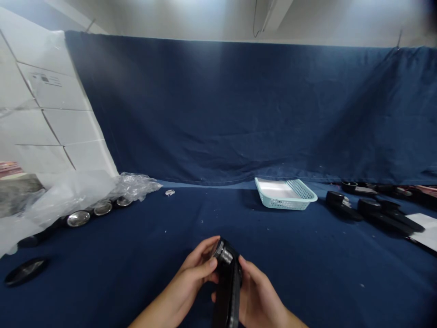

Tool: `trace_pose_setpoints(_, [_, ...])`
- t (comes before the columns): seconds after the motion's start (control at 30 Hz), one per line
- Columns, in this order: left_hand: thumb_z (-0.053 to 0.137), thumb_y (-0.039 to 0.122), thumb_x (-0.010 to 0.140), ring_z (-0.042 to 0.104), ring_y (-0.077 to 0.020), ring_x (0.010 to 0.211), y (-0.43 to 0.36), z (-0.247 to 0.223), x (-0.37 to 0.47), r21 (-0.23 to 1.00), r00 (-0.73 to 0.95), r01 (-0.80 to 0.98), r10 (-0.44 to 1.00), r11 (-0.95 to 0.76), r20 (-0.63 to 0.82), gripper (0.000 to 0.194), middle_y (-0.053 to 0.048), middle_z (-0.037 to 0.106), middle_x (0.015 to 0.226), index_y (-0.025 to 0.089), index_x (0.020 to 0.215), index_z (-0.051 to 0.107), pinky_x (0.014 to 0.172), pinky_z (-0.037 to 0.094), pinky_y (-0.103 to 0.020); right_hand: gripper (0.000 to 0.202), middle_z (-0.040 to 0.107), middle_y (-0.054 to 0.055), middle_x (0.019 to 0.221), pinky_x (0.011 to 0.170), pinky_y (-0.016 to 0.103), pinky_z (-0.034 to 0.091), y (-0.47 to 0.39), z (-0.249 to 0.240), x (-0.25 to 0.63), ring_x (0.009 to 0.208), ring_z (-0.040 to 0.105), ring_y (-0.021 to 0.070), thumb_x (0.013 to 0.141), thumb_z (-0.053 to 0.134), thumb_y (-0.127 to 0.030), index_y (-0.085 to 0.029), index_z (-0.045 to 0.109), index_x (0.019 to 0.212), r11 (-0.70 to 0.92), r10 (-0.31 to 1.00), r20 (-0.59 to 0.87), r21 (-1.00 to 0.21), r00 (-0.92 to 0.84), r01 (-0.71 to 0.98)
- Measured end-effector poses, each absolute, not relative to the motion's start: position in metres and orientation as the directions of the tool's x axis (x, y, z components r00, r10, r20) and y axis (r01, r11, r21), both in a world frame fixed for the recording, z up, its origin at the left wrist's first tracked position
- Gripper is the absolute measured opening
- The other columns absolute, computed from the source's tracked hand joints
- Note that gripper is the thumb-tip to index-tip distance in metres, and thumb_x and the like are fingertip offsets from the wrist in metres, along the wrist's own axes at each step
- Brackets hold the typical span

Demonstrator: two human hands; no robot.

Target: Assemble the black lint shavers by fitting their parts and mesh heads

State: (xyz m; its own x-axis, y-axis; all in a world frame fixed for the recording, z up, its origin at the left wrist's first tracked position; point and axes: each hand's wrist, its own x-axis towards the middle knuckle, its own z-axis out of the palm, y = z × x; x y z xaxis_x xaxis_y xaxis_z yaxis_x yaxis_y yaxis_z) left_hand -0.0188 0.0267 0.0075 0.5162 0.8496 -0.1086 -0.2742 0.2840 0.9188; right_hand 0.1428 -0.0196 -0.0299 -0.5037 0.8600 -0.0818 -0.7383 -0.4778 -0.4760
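Observation:
Both hands hold one black device [227, 282] with a ribbed, shiny round part at its top and a long flat body running down out of the frame. My left hand [196, 269] grips the round top, thumb on its near side and fingers behind. Against the right side of the body, my right hand [256, 287] is closed, with its thumb near the top and its other fingers partly hidden behind the device. The device is tilted slightly, raised in front of the dark blue cloth. Its exact kind I cannot make out.
A light-blue basket [290, 203] with white contents stands at the back. Several similar black devices [385, 216] lie at right beside white paper [426, 230]. Round clear lenses [78, 218] sit at left under plastic wrap [136, 184]. A black oval piece [26, 271] lies nearer.

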Motion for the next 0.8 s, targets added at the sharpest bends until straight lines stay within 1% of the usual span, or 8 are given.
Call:
trace_pose_setpoints(0.17, [0.069,0.031,0.079,0.053,-0.0279,0.108,0.025,0.005,-0.018,0.934,0.501,-0.252,0.86,0.251,-0.096,0.049,-0.01,0.058,0.124,0.024,0.126,0.057,0.08,0.043,-0.034,0.048,0.073,0.008,0.094,0.072,0.029,0.044,-0.02,-0.027,0.144,0.077,0.069,0.0191,0.089,0.046,-0.05,-0.015,0.064,0.116,-0.501,0.854,-0.141,-0.483,-0.501,-0.718])
trace_pose_setpoints(0.3, [0.072,0.033,0.077,0.053,-0.029,0.11,0.024,0.007,-0.018,0.94,0.476,-0.251,0.875,0.232,-0.089,0.05,-0.01,0.058,0.125,0.024,0.124,0.059,0.08,0.043,-0.033,0.043,0.073,0.008,0.096,0.074,0.029,0.044,-0.02,-0.025,0.147,0.081,0.069,0.0198,0.088,0.051,-0.046,-0.014,0.065,0.113,-0.509,0.849,-0.14,-0.47,-0.509,-0.721])
trace_pose_setpoints(0.4, [0.073,0.034,0.076,0.055,-0.0274,0.103,0.023,0.005,-0.02,0.946,0.471,-0.244,0.879,0.215,-0.078,0.052,-0.01,0.059,0.125,0.024,0.125,0.059,0.077,0.042,-0.032,0.037,0.072,0.008,0.098,0.077,0.03,0.043,-0.022,-0.023,0.148,0.084,0.068,0.0202,0.086,0.056,-0.043,-0.016,0.064,0.111,-0.508,0.845,-0.117,-0.481,-0.523,-0.714])
trace_pose_setpoints(0.53, [0.071,0.035,0.077,0.056,-0.0237,0.092,0.023,0.002,-0.023,0.95,0.491,-0.244,0.87,0.194,-0.052,0.053,-0.009,0.062,0.119,0.024,0.127,0.057,0.076,0.04,-0.032,0.036,0.071,0.008,0.104,0.083,0.035,0.041,-0.025,-0.019,0.147,0.088,0.067,0.0213,0.084,0.062,-0.038,-0.019,0.062,0.114,-0.452,0.855,-0.04,-0.544,-0.516,-0.707])
trace_pose_setpoints(0.67, [0.072,0.037,0.075,0.056,-0.0229,0.089,0.024,0.002,-0.024,0.946,0.482,-0.248,0.874,0.209,-0.066,0.054,-0.008,0.064,0.115,0.024,0.126,0.06,0.075,0.04,-0.031,0.038,0.068,0.009,0.108,0.079,0.034,0.042,-0.027,-0.012,0.148,0.089,0.066,0.0212,0.084,0.064,-0.035,-0.019,0.059,0.118,-0.415,0.853,0.007,-0.597,-0.521,-0.687])
trace_pose_setpoints(0.8, [0.074,0.037,0.073,0.055,-0.0186,0.078,0.024,0.002,-0.023,0.931,0.473,-0.261,0.875,0.254,-0.106,0.052,-0.008,0.066,0.106,0.023,0.122,0.063,0.074,0.041,-0.031,0.035,0.066,0.009,0.106,0.074,0.031,0.045,-0.026,-0.012,0.146,0.088,0.064,0.0191,0.085,0.064,-0.032,-0.016,0.059,0.115,-0.39,0.861,0.009,-0.631,-0.509,-0.671])
